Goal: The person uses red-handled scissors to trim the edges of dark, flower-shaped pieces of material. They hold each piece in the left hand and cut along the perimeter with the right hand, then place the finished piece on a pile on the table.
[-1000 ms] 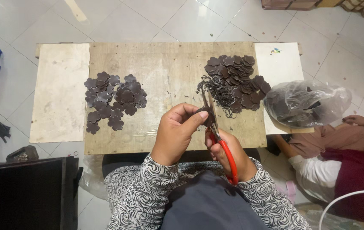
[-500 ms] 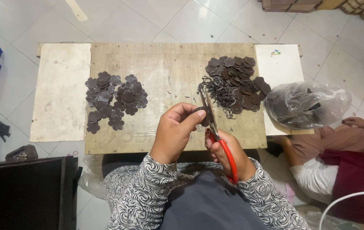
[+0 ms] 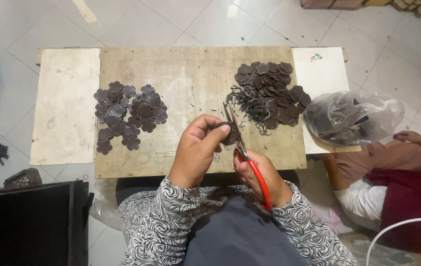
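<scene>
Left hand [image 3: 196, 150], lower centre of frame: thumb and fingertips pinched on a small dark brown flower-shaped leather piece [image 3: 229, 134], flat, matte, partly hidden by the fingers. Sleeve in a black-and-white swirl print.

Right hand [image 3: 260, 173], just right of the left hand: fingers clenched around the red plastic-coated handles of a pair of scissors [image 3: 244, 150]. The narrow steel blades angle toward upper left of frame and meet the held piece at its edge; whether they are parted cannot be told.

Worktop, centre of frame: a rough, scuffed plywood board [image 3: 191, 83], pale brown, with lighter off-white panels at either end.

Right-of-centre, upper frame: a heap of dark brown flower-shaped leather cut-outs [image 3: 269, 91], overlapping, with a tangle of thin curled dark offcut strips [image 3: 247, 106] along its left and lower edge, near the blade tips.

Left-of-centre: a second, flatter spread of dark brown scalloped leather flowers [image 3: 129, 116], well apart from both hands.

Right edge of the board: a crumpled clear plastic bag [image 3: 353, 116], glossy, holding more dark pieces.

Lower right of frame: another person seated on the pale tiled floor [image 3: 220, 22], in maroon and white cloth.
</scene>
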`<state>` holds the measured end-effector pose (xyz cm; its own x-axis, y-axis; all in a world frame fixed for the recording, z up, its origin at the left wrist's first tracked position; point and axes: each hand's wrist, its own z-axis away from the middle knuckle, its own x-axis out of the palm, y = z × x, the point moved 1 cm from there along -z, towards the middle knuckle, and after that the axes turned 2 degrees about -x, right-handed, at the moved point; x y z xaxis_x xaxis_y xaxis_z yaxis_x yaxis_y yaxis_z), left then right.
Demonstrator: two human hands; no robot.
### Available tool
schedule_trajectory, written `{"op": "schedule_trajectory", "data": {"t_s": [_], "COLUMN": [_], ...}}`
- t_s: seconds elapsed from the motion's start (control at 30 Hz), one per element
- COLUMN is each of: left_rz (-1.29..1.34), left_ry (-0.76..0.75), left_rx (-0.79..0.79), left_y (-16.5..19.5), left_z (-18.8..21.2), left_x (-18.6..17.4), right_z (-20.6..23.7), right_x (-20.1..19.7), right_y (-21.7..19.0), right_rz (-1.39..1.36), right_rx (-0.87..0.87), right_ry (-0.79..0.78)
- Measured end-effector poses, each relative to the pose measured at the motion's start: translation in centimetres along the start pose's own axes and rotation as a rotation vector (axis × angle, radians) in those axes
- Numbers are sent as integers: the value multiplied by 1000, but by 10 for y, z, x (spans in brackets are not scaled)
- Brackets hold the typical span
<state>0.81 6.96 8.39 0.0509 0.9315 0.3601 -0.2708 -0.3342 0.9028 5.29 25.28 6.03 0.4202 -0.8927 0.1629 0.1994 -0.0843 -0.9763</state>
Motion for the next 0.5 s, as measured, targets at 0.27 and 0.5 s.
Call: {"op": "schedule_trajectory", "data": {"t_s": [0.27,0.5], "left_rz": [53,88], "left_ry": [-22,-13], "left_rx": [-17,-32], "left_y": [4,6], "left_z": [0,0], "left_x": [1,-1], "right_z": [0,-1], "right_x": [0,0], "right_y": [1,3], "right_rz": [16,-10], "right_rx": [13,11], "right_ry": [8,-18]}}
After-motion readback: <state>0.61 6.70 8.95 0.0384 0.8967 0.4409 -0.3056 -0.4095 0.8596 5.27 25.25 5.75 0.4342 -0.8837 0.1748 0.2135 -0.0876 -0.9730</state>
